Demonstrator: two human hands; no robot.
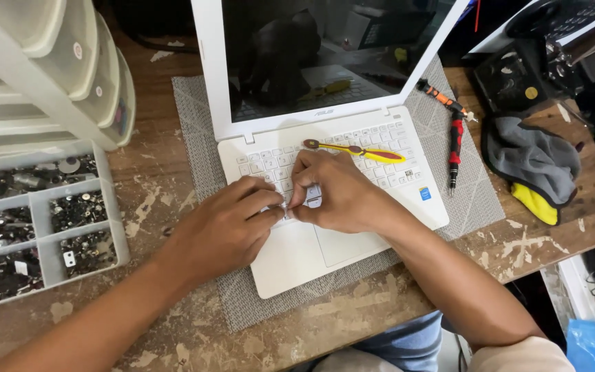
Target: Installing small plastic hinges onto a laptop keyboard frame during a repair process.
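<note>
Bench (153, 200): worn wood with pale paint flecks; it carries everything below.
Mat (204, 148): grey woven sheet under my laptop, its edges showing on three sides.
Laptop (290, 262): white, lid open and screen dark, set at a slant on the mat; my hands meet over its keyboard.
Drawers (56, 62): pale plastic stack at the far left of the bench.
Tray (39, 213): clear, divided box below the drawers, its cells full of small dark screws and parts.
Cloth (535, 162): grey with a yellow edge, crumpled to the right of the mat.
Left hand (225, 224): mine, fingers curled in, tips pinched on a small key part at the lower keyboard rows.
Right hand (335, 189): mine, closed likewise, thumb and fingers pressing the same spot, touching my left fingertips.
Red driver (454, 148): slim, lying on the mat right of the laptop.
Yellow tool (359, 151): flat, red-tipped, resting across the keys just beyond my right hand.
Key part (311, 196): tiny, pale, mostly hidden between my fingertips.
</note>
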